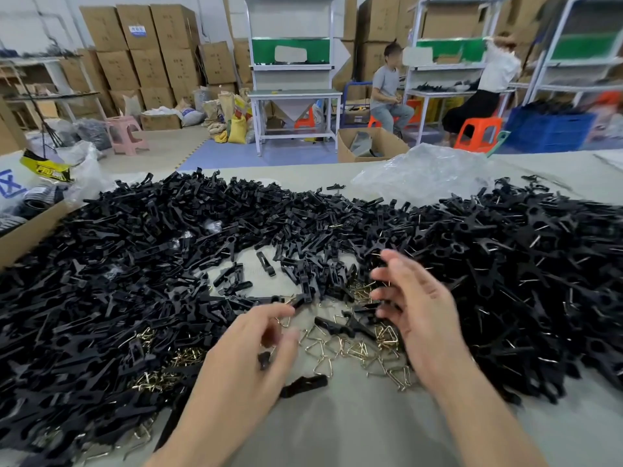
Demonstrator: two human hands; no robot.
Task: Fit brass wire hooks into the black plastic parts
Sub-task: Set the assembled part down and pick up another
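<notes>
A big heap of black plastic parts (111, 264) covers the table's left and middle. On the right lies another heap (526, 264) of black parts with wire ends sticking out. Loose brass wire hooks (354, 348) are scattered on the grey table between my hands. My left hand (246, 362) is curled, and a black plastic part (303, 385) pokes out from under its fingers; motion blur hides the exact grip. My right hand (414, 308) hovers over the hooks with fingers spread and nothing in it.
A cardboard box (23, 237) with bagged goods stands at the table's left edge. A crumpled clear plastic bag (421, 173) lies at the back right. Bare grey table (337, 429) shows in front of me. Two people sit at workbenches far behind.
</notes>
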